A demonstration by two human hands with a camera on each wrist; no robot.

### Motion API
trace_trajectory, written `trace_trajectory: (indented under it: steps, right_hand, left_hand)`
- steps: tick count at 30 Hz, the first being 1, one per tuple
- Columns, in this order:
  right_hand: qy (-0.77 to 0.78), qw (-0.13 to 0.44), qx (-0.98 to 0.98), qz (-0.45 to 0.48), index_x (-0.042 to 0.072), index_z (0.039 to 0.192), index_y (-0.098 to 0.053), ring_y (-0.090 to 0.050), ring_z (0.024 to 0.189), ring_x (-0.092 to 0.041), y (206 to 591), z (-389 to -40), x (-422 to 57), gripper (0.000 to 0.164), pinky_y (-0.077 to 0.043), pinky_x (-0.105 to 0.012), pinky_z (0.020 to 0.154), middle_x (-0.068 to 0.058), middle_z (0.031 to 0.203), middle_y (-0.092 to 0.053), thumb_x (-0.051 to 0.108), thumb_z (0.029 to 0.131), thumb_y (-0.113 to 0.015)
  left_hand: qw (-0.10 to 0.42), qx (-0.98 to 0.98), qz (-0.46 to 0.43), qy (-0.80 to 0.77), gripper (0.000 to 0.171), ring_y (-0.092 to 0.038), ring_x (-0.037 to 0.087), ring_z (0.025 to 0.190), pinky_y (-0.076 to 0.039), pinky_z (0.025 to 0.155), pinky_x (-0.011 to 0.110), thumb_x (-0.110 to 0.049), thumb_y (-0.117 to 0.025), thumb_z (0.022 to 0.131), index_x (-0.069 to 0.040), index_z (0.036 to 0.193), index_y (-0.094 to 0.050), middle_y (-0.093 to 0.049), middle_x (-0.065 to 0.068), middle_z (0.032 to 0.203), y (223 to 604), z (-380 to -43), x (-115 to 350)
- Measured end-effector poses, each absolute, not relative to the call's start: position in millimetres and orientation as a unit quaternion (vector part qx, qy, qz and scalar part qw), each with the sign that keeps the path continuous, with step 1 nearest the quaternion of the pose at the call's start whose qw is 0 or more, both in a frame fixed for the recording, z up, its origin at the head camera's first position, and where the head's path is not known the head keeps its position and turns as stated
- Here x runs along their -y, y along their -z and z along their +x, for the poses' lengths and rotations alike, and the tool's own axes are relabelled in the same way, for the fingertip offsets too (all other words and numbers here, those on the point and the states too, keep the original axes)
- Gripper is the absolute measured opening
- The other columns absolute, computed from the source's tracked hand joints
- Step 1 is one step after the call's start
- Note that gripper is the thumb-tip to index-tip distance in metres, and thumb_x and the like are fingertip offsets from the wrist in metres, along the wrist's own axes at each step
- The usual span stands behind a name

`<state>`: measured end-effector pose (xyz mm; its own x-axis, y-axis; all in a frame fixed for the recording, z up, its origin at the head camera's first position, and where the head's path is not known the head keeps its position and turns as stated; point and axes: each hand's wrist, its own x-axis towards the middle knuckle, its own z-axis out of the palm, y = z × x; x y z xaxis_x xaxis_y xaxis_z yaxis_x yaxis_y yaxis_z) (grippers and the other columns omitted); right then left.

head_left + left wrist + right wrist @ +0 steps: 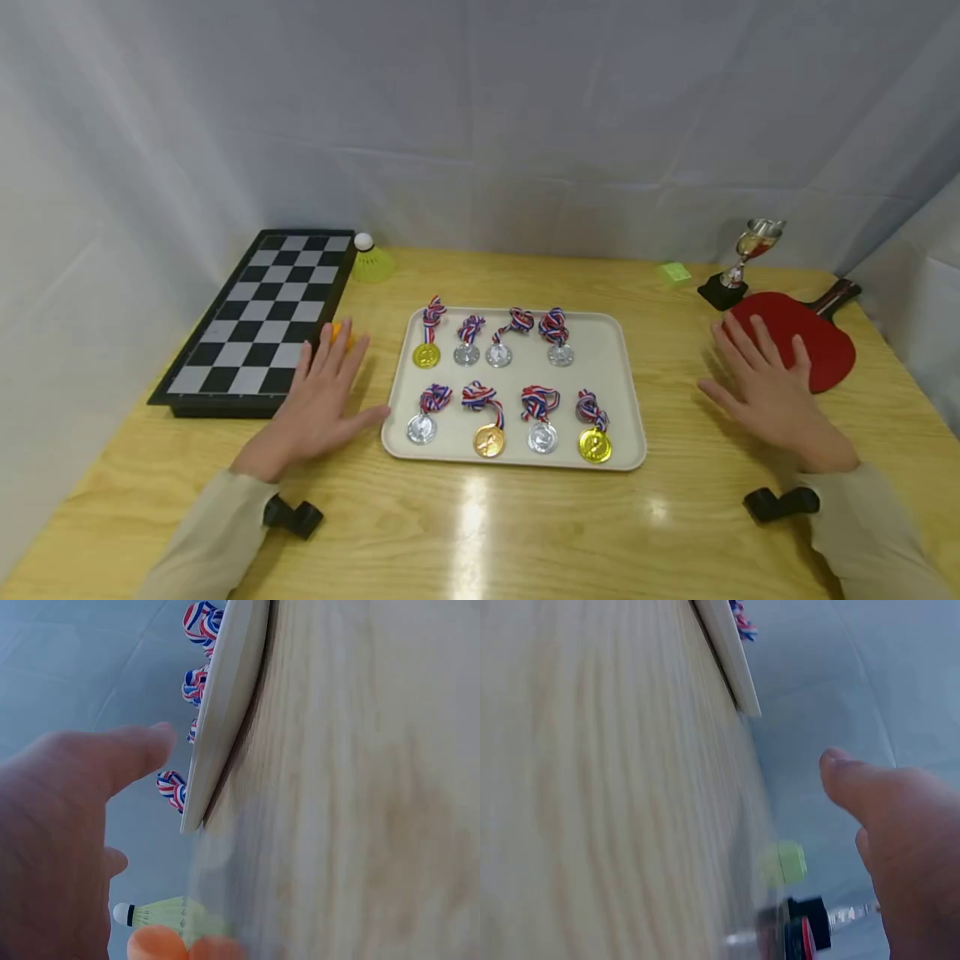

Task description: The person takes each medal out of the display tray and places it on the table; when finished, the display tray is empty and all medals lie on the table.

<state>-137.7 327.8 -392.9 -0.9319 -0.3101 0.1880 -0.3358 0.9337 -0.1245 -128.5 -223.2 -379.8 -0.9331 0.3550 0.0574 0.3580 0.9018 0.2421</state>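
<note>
A cream tray [513,463] on the wooden table carries two rows of medals with knotted red, white and blue ribbons. The back row has a gold medal [427,356] at its left end and silver ones beside it. In front lie silver medals, an orange-gold medal [489,440] and, at the right, a gold medal [595,446]. My left hand [318,408] hovers left of the tray with spread fingers, its thumb pointing at the rim. To the tray's right, my right hand [776,400] is spread too, overlapping the red table tennis paddle [825,354] in the head view. Both hands hold nothing.
A folding chessboard [262,308] lies at the left, with a yellow shuttlecock [372,260] behind. Something orange and rounded [156,943] is partly hidden by my left fingers. A small trophy [738,262] and a green block [674,272] stand at the back right, before a pale cloth.
</note>
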Motion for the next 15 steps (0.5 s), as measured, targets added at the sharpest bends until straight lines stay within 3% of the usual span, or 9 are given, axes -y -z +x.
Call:
trace_trajectory:
  steps: [7,15]
  right_hand:
    - [-0.126,0.101,0.959,0.234,0.016,0.156,-0.014,-0.002,0.15,-0.031,387,-152,-291,0.077,0.001,-0.07,0.106,-0.007,0.164,-0.006,0.048,0.096,-0.05]
    - [-0.135,0.079,0.946,0.285,0.007,0.152,-0.025,-0.018,0.145,-0.04,367,-176,-230,0.074,-0.009,-0.066,0.109,-0.018,0.159,-0.021,0.044,0.095,-0.054]
  left_hand:
    - [-0.004,0.961,-0.215,0.171,0.089,0.004,0.038,0.148,-0.003,0.115,0.062,-0.051,-0.058,0.089,-0.004,0.153,-0.019,0.004,0.015,0.162,389,-118,219]
    - [-0.007,0.948,-0.237,0.212,0.086,-0.007,0.037,0.148,-0.006,0.115,0.062,-0.047,-0.062,0.088,-0.005,0.152,-0.023,-0.008,0.014,0.162,394,-107,209]
